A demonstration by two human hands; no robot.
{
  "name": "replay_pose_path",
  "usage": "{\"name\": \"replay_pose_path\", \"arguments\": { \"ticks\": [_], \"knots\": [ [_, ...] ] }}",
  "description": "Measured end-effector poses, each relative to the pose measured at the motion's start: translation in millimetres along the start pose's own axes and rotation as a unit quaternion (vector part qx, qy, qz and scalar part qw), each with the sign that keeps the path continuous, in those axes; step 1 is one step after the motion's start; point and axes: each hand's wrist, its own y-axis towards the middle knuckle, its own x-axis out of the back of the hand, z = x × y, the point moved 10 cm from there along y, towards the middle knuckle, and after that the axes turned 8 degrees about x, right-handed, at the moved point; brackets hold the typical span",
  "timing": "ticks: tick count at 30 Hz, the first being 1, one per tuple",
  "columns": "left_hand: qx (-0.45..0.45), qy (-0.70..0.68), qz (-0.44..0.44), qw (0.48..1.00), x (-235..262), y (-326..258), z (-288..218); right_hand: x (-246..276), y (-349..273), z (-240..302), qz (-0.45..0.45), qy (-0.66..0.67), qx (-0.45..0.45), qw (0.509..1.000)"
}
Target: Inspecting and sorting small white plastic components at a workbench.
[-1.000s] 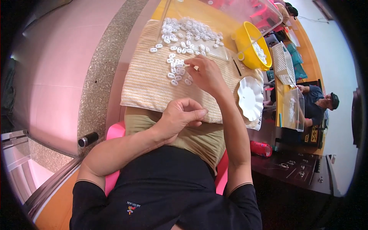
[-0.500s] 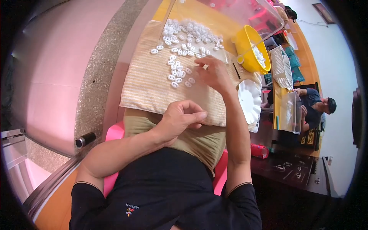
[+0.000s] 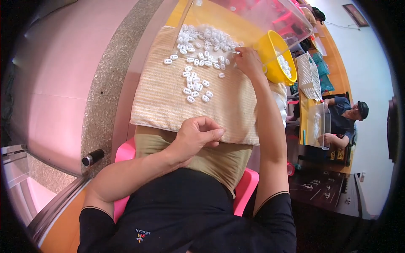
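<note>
A beige striped cloth [image 3: 168,105] lies over the table and my lap. Several small white oval pieces [image 3: 195,84] are scattered on it, and a denser heap [image 3: 209,38] lies at its far end. My right hand [image 3: 249,61] reaches out to the edge of that heap, fingers pinched together over the pieces; what it holds cannot be made out. My left hand [image 3: 198,135] rests at the cloth's near edge with its fingers curled into a loose fist.
A yellow bowl [image 3: 280,63] with white pieces stands right of my right hand. A clear plastic bin [image 3: 261,17] stands behind it. A white mesh basket [image 3: 310,74] sits further right. Another person [image 3: 346,116] sits at the far right. A pink chair [image 3: 247,185] is under me.
My right hand has moved away from the scattered pieces in the middle of the cloth to the heap at the far end. My left hand has stayed in place.
</note>
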Motion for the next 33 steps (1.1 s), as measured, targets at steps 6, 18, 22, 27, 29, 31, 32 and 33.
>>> {"name": "replay_pose_path", "arguments": {
  "ticks": [6,18,22,27,29,31,32,33],
  "knots": [
    [-0.003,-0.009,0.003,1.0,0.6,-2.3,-3.0,-7.7,10.4,1.4,0.023,-0.024,-0.041,0.999],
    [-0.009,-0.022,0.014,1.0,-4.7,-5.3,-8.6,-9.4,19.7,-13.5,0.013,0.021,-0.126,0.992],
    [-0.004,-0.016,0.017,1.0,-5.6,-6.1,-7.4,-6.0,19.7,-5.6,-0.005,-0.004,-0.09,0.996],
    [-0.008,-0.013,0.018,1.0,-5.9,-5.1,-6.8,1.6,12.7,4.3,-0.063,-0.047,-0.054,0.995],
    [-0.005,-0.01,0.013,1.0,-5.7,-5.2,-8.0,5.3,6.1,8.0,-0.082,-0.062,-0.033,0.994],
    [-0.003,-0.006,0.008,1.0,-4.8,-4.7,-7.6,11.5,-2.5,13.2,-0.121,-0.027,0.004,0.992],
    [-0.005,-0.009,0.005,1.0,-3.9,-4.0,-6.9,13.4,-6.1,11.3,-0.122,-0.027,0.002,0.992],
    [-0.008,-0.013,0.001,1.0,-2.5,-3.8,-7.2,10.6,-7.9,8.0,-0.1,0.003,-0.014,0.995]
  ]
}}
